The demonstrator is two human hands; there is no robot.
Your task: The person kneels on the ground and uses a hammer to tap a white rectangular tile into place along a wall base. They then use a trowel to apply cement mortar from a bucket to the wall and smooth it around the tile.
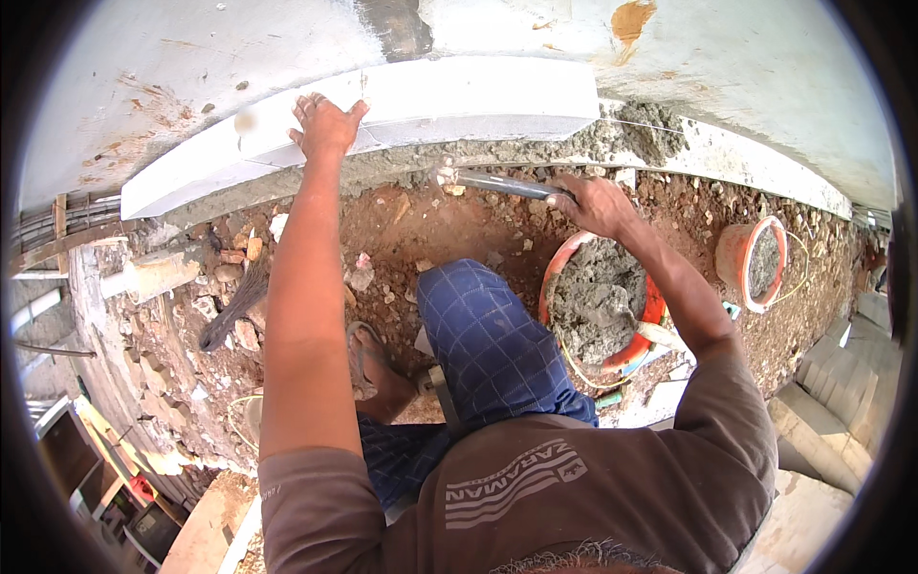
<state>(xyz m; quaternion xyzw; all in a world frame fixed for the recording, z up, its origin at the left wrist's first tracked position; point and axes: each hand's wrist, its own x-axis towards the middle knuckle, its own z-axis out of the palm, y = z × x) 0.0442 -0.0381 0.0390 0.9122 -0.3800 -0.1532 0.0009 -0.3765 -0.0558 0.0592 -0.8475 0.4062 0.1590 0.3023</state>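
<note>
My left hand lies with fingers spread on the top edge of a row of white blocks, bedded in grey mortar along the wall. My right hand is closed round the dark handle of a hammer. The hammer's pale, crusted head points left, just below the mortar bed and apart from the blocks. A thin string runs along the face of the row. Wet mortar lies beyond the row's right end. Below my right hand stands an orange bucket filled with grey mortar.
A second orange bucket with mortar stands farther right. Grey blocks are stacked at the lower right. Rubble and a dark cloth-like strip lie on the soil at left. Wooden boards are at the lower left.
</note>
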